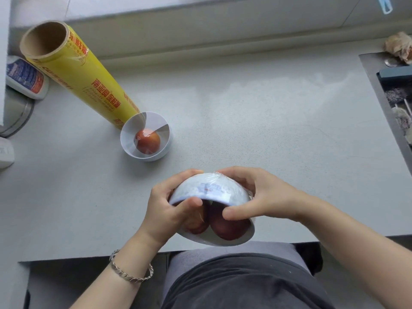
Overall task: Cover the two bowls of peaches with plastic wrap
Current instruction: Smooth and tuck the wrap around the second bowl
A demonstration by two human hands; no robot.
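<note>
Item, nearest: a link bracelet [131, 275] is worn on the left wrist, above a dark garment. Next, the left hand [169, 204] and right hand [260, 197] are both closed round the near bowl [211, 188]. The thumbs are pressed on its rim and the fingers are curled behind its wall and base. This white bowl is held over the front edge of the countertop [267, 130] and tipped so that its mouth faces the person. Two dark red peaches [229, 226] are seen inside. Plastic wrap [223, 177] is seen gathered in wrinkles about the base and the right side of the wall, so the covering of this bowl is judged nearly done, with the loose edges being smoothed down. Whether the film is sealed all round cannot be told. Further off, to the left, the far bowl [166, 139] stands on the countertop with a single peach [147, 141] in it. Glossy reflections lie across its mouth, so it is judged already covered. Just behind it, and touching or nearly touching it, the yellow roll of wrap [89, 81] is stood on end. A labelled container [24, 76] is noted beyond the roll, at the left edge. A sink [396, 97] with utensils is noted at the far right.
</note>
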